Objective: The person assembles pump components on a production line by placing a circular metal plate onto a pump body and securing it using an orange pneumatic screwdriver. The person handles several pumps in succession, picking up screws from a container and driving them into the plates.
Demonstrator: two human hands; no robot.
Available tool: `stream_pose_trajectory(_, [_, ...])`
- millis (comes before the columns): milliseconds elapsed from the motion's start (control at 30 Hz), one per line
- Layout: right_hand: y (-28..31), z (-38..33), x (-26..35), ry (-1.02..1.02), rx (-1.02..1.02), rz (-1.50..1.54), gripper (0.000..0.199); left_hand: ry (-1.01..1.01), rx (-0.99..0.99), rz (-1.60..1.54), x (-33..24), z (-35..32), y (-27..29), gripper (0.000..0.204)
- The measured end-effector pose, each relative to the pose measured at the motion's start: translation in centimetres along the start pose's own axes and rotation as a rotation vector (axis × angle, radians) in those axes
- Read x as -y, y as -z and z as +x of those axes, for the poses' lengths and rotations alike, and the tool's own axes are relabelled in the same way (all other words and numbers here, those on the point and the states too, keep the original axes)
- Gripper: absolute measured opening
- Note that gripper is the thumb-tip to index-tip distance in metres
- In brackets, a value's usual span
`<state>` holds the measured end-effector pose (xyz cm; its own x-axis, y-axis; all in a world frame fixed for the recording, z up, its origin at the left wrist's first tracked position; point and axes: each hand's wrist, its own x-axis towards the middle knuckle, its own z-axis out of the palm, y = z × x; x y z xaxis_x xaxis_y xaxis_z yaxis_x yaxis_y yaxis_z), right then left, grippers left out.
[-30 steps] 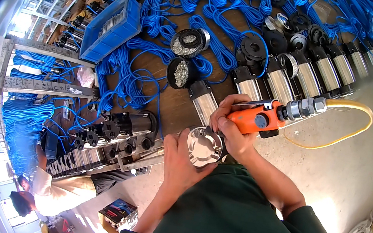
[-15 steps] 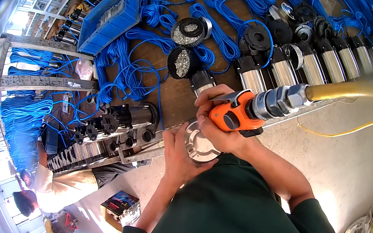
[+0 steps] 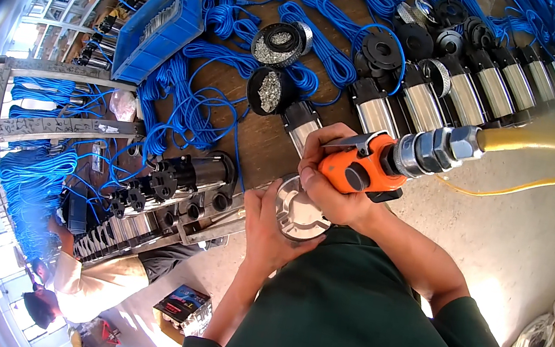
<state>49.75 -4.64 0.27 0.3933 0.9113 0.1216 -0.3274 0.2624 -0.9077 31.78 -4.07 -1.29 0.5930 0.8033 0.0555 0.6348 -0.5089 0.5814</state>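
Orange-bodied pneumatic driver (image 3: 363, 170) sits in the right hand (image 3: 333, 189), fingers wrapped tight around its grip, its metal coupling running into a yellow air hose (image 3: 550, 148) that loops off to the right over bare concrete floor (image 3: 499, 238). The left hand (image 3: 269, 227) is closed on a round silver metal end cap (image 3: 299, 210), cupping it from below at the workbench edge, just under the driver's nose; the bit itself is hidden behind the hand. By the look of it, fastening on this cap is under way, and I cannot tell how many screws are seated.

Steel pump cylinders (image 3: 450, 92) line the bench edge, some with black caps on and some without, so much of the row appears still to be done. Blue cable coils (image 3: 195, 95) and a blue crate (image 3: 159, 24) crowd the bench top, leaving little room there; open space lies on the floor side. Another person (image 3: 94, 275) crouches at lower left, well apart.
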Motion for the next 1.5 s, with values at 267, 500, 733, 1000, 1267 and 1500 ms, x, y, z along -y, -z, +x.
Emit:
stream_pose_trajectory(267, [-0.1,0.4,0.2,0.021,0.074,-0.081,0.023,0.025,0.005,-0.012,-0.1,-0.2,0.0,0.104])
stream_pose_trajectory(500, [-0.5,-0.1,-0.4,0.078,0.035,-0.006,0.020,0.024,-0.001,0.004,0.1,-0.3,-0.2,0.105])
stream_pose_trajectory(733, [-0.6,-0.4,0.5,0.055,0.109,-0.050,0.030,-0.030,-0.095,-0.230,1.7,-1.0,0.0,0.111])
stream_pose_trajectory(1000, [-1.5,-2.1,3.1,0.139,0.040,0.259,0.030,0.859,-0.414,-1.774,6.5,-4.8,2.7,0.030])
stream_pose_trajectory(1267, [-3.9,-2.7,3.4,0.173,0.094,0.415,0.028,0.694,-0.183,-1.725,0.7,-4.3,4.1,0.030])
stream_pose_trajectory(1500, [-4.9,-3.1,3.2,0.146,0.110,0.517,0.026,0.674,-0.089,-1.700,-0.6,-4.0,4.1,0.019])
